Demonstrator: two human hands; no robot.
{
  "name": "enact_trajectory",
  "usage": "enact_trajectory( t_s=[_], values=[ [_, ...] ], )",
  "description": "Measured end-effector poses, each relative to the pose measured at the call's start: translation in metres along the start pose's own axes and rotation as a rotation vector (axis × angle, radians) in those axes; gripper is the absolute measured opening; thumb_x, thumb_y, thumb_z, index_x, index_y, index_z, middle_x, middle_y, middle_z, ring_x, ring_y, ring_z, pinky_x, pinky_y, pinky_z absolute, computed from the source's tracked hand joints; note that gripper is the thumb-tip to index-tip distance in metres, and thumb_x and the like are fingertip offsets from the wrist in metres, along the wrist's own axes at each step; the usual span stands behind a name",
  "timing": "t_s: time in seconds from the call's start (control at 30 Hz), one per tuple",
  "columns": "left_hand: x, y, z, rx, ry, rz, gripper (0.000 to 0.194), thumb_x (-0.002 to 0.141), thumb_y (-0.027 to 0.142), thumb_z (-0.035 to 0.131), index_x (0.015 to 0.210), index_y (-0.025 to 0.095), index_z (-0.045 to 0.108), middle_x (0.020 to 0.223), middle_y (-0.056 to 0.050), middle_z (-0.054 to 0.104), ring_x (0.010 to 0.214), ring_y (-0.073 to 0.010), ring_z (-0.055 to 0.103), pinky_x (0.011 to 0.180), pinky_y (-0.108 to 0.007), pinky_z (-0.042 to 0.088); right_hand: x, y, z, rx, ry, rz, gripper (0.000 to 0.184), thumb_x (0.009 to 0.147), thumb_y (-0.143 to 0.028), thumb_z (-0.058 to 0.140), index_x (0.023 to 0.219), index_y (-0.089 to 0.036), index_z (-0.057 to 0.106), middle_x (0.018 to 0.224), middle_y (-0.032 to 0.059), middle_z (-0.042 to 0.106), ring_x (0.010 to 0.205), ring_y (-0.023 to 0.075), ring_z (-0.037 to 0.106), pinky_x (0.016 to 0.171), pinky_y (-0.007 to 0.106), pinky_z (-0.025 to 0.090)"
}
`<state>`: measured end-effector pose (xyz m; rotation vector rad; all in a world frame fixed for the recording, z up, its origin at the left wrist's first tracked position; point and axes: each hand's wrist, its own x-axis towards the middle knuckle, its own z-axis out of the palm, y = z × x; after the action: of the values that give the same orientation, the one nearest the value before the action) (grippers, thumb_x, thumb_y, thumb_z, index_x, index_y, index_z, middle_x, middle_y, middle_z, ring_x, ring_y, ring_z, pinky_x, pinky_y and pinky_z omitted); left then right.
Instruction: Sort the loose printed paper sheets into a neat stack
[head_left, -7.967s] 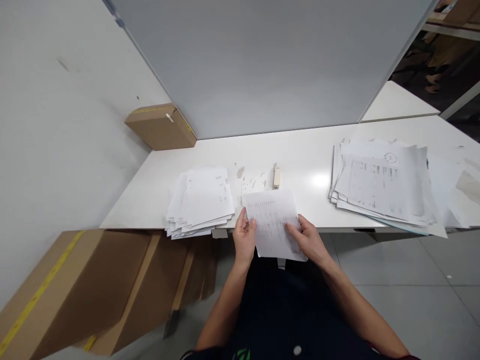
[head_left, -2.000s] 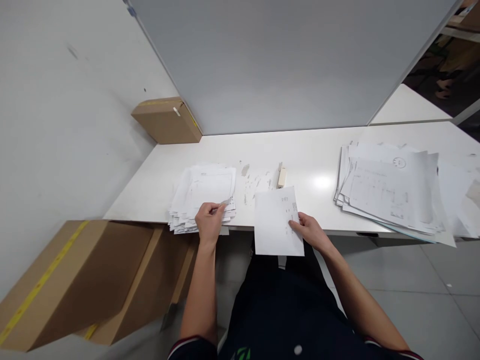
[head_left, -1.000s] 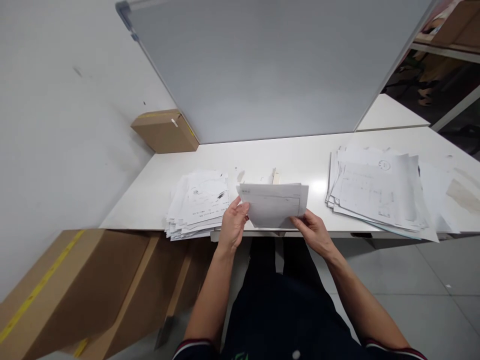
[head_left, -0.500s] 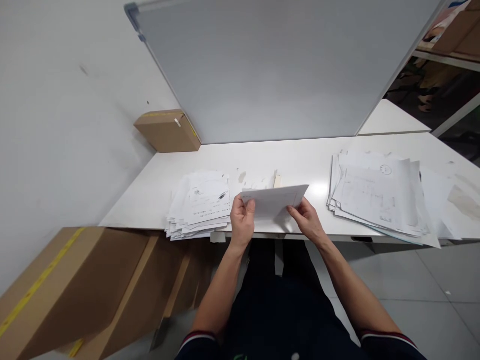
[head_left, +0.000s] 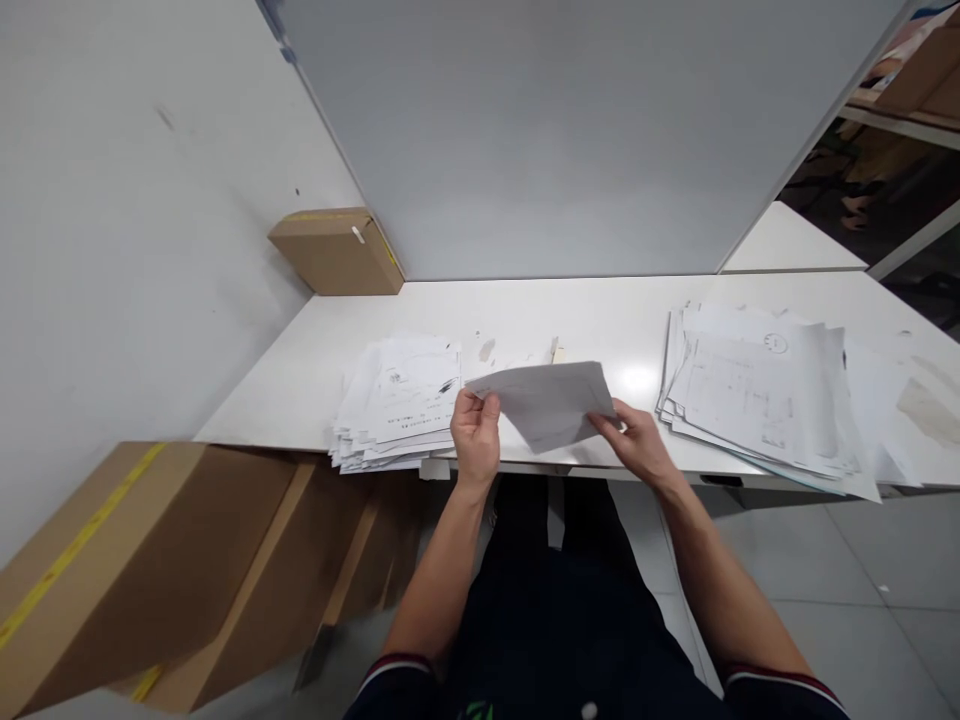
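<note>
A sheet of paper [head_left: 555, 402] is held tilted above the front of the white table, between my two hands. My left hand [head_left: 475, 432] is closed on its left end, thumb on top. At the right end, my right hand [head_left: 634, 438] pinches the paper between thumb and fingers. Close by on the left lies a stack of printed papers [head_left: 401, 400]. A larger, uneven paper stack [head_left: 750, 390] sits to the right of my right hand. Behind the held sheet, a small pale block-like piece [head_left: 558, 353] is partly covered.
A white board [head_left: 562, 150] stands upright along the back of the table [head_left: 300, 390]. A cardboard box [head_left: 337, 255] rests in the back left corner. Large cardboard boxes [head_left: 142, 560] stand below the table's left side. Shelving [head_left: 904, 125] is at the far right.
The held paper has turned and its face now tilts differently, with its lower edge dipping to a corner. My right hand has moved slightly right, my left slightly left.
</note>
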<state>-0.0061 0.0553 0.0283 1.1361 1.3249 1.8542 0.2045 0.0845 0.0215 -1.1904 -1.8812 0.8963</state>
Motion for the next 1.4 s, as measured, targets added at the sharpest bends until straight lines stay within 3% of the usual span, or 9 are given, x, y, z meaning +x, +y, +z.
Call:
enact_trajectory(
  t_s=[0.13, 0.23, 0.33, 0.47, 0.57, 0.73, 0.9, 1.1, 1.4],
  values=[
    [0.005, 0.001, -0.018, 0.152, -0.071, 0.075, 0.050, 0.076, 0.036, 0.058, 0.120, 0.027, 0.037, 0.121, -0.009, 0.049, 0.107, -0.0184, 0.051, 0.092, -0.035, 0.040, 0.004, -0.040, -0.048, -0.441, -0.068, -0.175, 0.022, 0.085, -0.024, 0.042, 0.097, -0.024, 0.061, 0.091, 0.0044, 0.065, 0.081, 0.0202, 0.058, 0.067, 0.030, 0.041],
    [0.001, -0.009, -0.028, 0.431, -0.299, 0.085, 0.059, 0.075, 0.036, 0.059, 0.128, 0.027, 0.034, 0.135, -0.010, 0.037, 0.123, -0.0223, 0.037, 0.100, -0.040, 0.032, 0.004, -0.058, -0.061, -0.683, -0.127, -0.185, 0.020, 0.084, -0.020, 0.041, 0.087, -0.022, 0.060, 0.073, 0.0058, 0.063, 0.066, 0.0188, 0.054, 0.057, 0.029, 0.034],
    [-0.006, -0.033, -0.029, 0.582, -0.506, 0.071, 0.044, 0.076, 0.034, 0.057, 0.119, 0.026, 0.048, 0.125, -0.008, 0.049, 0.121, -0.0225, 0.039, 0.099, -0.041, 0.034, 0.004, -0.057, -0.049, -0.806, -0.188, -0.176, 0.018, 0.082, -0.017, 0.041, 0.074, -0.019, 0.056, 0.056, 0.0046, 0.054, 0.054, 0.0160, 0.047, 0.051, 0.028, 0.027],
    [-0.009, -0.059, -0.024, 0.590, -0.502, 0.099, 0.015, 0.079, 0.032, 0.053, 0.085, 0.024, 0.064, 0.088, -0.005, 0.064, 0.100, -0.0210, 0.053, 0.090, -0.040, 0.041, 0.002, -0.047, -0.036, -0.807, -0.227, -0.160, 0.021, 0.084, -0.017, 0.037, 0.067, -0.019, 0.050, 0.049, 0.0021, 0.045, 0.048, 0.0137, 0.040, 0.048, 0.028, 0.023],
    [-0.005, -0.051, -0.023, 0.493, -0.393, 0.064, 0.017, 0.078, 0.035, 0.054, 0.077, 0.022, 0.064, 0.080, -0.003, 0.063, 0.087, -0.0184, 0.056, 0.080, -0.034, 0.044, -0.001, -0.048, -0.045, -0.743, -0.240, -0.136, 0.021, 0.086, -0.023, 0.036, 0.070, -0.020, 0.049, 0.051, 0.0017, 0.046, 0.049, 0.0142, 0.040, 0.049, 0.028, 0.023],
    [0.009, -0.016, -0.020, 0.148, -0.290, -0.210, 0.024, 0.071, 0.039, 0.061, 0.079, 0.017, 0.062, 0.066, 0.001, 0.059, 0.062, -0.0117, 0.054, 0.060, -0.024, 0.044, -0.009, -0.045, -0.061, -0.446, -0.322, 0.015, 0.023, 0.085, -0.040, 0.041, 0.071, -0.022, 0.047, 0.054, -0.0005, 0.050, 0.048, 0.0137, 0.043, 0.046, 0.026, 0.027],
    [0.016, -0.025, -0.011, 0.086, -0.360, -0.350, 0.030, 0.067, 0.038, 0.064, 0.087, 0.015, 0.061, 0.065, 0.001, 0.059, 0.059, -0.0107, 0.053, 0.060, -0.024, 0.043, -0.034, -0.004, -0.026, 0.091, -0.251, 0.354, 0.028, 0.083, -0.045, 0.043, 0.080, -0.020, 0.054, 0.073, 0.0032, 0.063, 0.063, 0.0184, 0.058, 0.051, 0.026, 0.041],
    [0.006, -0.062, 0.005, 0.416, -0.319, -0.258, 0.043, 0.077, 0.032, 0.053, 0.117, 0.018, 0.048, 0.080, -0.003, 0.063, 0.070, -0.0121, 0.055, 0.070, -0.027, 0.044, -0.070, 0.035, 0.012, 0.490, -0.086, 0.596, 0.037, 0.080, -0.041, 0.049, 0.104, -0.014, 0.058, 0.088, 0.0065, 0.068, 0.079, 0.0229, 0.063, 0.068, 0.031, 0.049],
    [0.006, -0.083, 0.019, 0.642, -0.348, -0.034, 0.036, 0.084, 0.022, 0.040, 0.119, 0.021, 0.046, 0.097, -0.006, 0.061, 0.079, -0.0130, 0.055, 0.077, -0.029, 0.043, -0.060, 0.026, 0.004, 0.554, 0.044, 0.681, 0.041, 0.076, -0.039, 0.053, 0.107, -0.013, 0.059, 0.085, 0.0063, 0.069, 0.076, 0.0240, 0.064, 0.069, 0.032, 0.049]
  ],
)
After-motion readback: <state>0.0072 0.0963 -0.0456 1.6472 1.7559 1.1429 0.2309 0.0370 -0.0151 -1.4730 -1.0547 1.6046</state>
